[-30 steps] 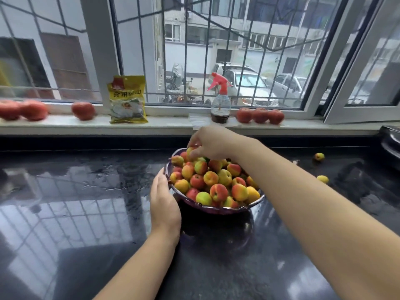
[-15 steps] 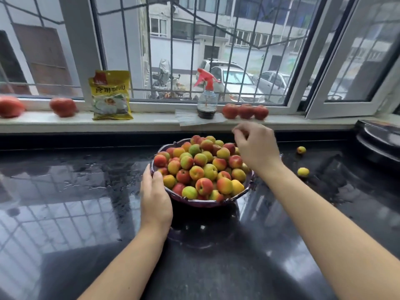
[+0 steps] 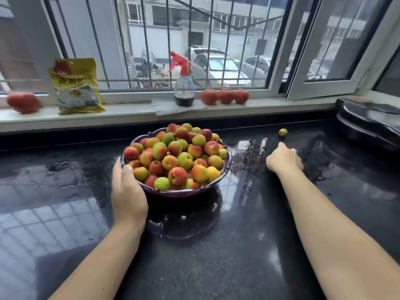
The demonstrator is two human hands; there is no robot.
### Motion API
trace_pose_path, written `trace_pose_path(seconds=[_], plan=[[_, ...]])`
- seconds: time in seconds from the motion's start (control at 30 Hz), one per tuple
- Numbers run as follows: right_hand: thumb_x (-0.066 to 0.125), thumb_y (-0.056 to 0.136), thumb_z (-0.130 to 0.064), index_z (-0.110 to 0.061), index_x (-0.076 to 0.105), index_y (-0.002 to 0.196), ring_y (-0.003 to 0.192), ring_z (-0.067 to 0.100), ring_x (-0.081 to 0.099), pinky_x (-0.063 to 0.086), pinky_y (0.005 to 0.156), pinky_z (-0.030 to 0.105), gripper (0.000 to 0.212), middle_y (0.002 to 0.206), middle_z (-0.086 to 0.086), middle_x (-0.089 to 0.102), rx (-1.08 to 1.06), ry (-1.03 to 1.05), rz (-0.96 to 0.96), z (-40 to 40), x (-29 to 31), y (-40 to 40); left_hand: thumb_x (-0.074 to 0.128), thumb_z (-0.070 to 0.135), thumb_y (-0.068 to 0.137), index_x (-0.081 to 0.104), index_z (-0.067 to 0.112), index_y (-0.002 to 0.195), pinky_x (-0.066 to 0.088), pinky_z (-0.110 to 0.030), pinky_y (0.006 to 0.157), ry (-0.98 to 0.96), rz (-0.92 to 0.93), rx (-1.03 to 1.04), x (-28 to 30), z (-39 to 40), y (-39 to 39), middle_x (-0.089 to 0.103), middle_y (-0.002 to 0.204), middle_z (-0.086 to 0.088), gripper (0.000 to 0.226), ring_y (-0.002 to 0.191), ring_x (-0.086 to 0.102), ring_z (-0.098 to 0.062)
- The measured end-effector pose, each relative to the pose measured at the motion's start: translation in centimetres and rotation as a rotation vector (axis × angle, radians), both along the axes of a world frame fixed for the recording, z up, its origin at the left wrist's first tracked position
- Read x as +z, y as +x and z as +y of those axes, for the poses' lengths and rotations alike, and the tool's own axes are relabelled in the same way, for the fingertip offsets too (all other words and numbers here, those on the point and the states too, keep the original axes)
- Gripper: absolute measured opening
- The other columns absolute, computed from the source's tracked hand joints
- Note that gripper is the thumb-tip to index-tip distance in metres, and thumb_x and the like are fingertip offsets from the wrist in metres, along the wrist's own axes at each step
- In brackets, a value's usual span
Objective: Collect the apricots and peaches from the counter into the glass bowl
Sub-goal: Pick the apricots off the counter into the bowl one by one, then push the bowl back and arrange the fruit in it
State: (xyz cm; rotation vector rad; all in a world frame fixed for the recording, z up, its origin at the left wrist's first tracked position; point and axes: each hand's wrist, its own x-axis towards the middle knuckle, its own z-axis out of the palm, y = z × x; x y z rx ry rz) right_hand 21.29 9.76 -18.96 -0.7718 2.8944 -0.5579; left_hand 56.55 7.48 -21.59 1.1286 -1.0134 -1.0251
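— Apricots (image 3: 176, 158), where are they?
— Heaped in the glass bowl (image 3: 184, 192) mid-counter; one stray apricot (image 3: 282, 132) sits far right. The left hand (image 3: 127, 197) cups the bowl's rim.
— The right hand (image 3: 283, 160)?
— Half a second ago it hovered over the bowl; now it's down on the counter (image 3: 249, 245), fingers curled. The fruit there is hidden; whether it's gripped, I can't tell.

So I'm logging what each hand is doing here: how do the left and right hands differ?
The left hand rests against the near-left rim of the glass bowl, fingers wrapped along it; the right hand is away from the bowl, down on the counter. The left is beside the heaped fruit, while the right lies short of the loose apricot. Both are bare.
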Motion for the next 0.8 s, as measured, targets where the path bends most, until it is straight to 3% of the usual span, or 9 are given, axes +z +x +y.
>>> trace_pose_path(seconds=[0.2,0.33,0.43,0.5,0.6,0.7,0.8], plan=[[0.054,0.095,-0.018,-0.014,0.051,0.135,0.124,0.043,0.053,0.046,0.097,0.044,0.040,0.141,0.018,0.047,0.047,-0.009,0.068,0.0,-0.2,0.9,0.033,0.043,0.104,0.055,0.033,0.147,0.045,-0.046,0.117,0.016,-0.027,0.003,0.4,0.3,0.1,0.065,0.135,0.011,0.050,0.130,0.059,-0.016],[0.064,0.093,-0.032,-0.020,0.062,0.128,0.110,0.029,0.060,0.045,0.089,0.031,0.036,0.122,0.008,0.067,0.456,-0.310,-0.008,-0.4,3.3,5.9,0.031,0.045,0.104,0.053,0.034,0.149,0.047,-0.049,0.114,0.023,-0.058,-0.002,0.9,0.8,0.1,0.066,0.136,0.007,0.052,0.128,0.060,-0.017],[0.071,0.093,-0.031,-0.018,0.061,0.128,0.099,0.012,0.061,0.044,0.076,0.018,0.039,0.109,-0.004,0.066,0.776,-0.560,-0.054,-0.4,8.8,12.9,0.030,0.046,0.105,0.050,0.033,0.152,0.049,-0.048,0.113,0.021,-0.050,-0.022,0.9,0.9,0.2,0.064,0.140,0.004,0.053,0.129,0.059,-0.018],[0.072,0.092,-0.033,-0.016,0.064,0.125,0.097,0.009,0.064,0.050,0.080,0.018,0.038,0.107,-0.005,0.068,0.988,-0.509,-0.015,-1.2,11.4,17.2,0.030,0.044,0.109,0.050,0.033,0.152,0.051,-0.038,0.107,0.020,-0.050,-0.034,0.7,0.6,0.4,0.064,0.136,0.008,0.049,0.127,0.060,-0.014],[0.072,0.089,-0.036,-0.020,0.071,0.118,0.097,0.014,0.064,0.056,0.086,0.032,0.033,0.107,-0.003,0.070,1.169,-0.279,0.162,-3.9,12.2,22.2,0.030,0.033,0.115,0.046,0.031,0.154,0.040,-0.011,0.087,0.023,-0.034,-0.051,1.1,0.8,0.5,0.059,0.133,0.016,0.042,0.120,0.056,-0.004],[0.071,0.084,-0.034,-0.023,0.074,0.111,0.094,0.021,0.064,0.056,0.079,0.033,0.030,0.103,-0.001,0.071,1.203,-0.066,0.322,-6.6,11.0,25.3,0.032,0.032,0.115,0.050,0.032,0.153,0.039,-0.010,0.086,0.013,-0.020,-0.069,1.2,0.9,0.7,0.061,0.137,0.015,0.042,0.127,0.056,-0.007],[0.069,0.081,-0.026,-0.021,0.074,0.107,0.089,0.025,0.065,0.058,0.075,0.034,0.027,0.101,0.002,0.070,1.164,0.080,0.381,-8.1,10.4,26.4,0.033,0.031,0.114,0.057,0.035,0.145,0.048,-0.019,0.094,-0.009,-0.023,-0.063,0.7,0.4,0.9,0.067,0.126,0.018,0.039,0.120,0.061,-0.001]])
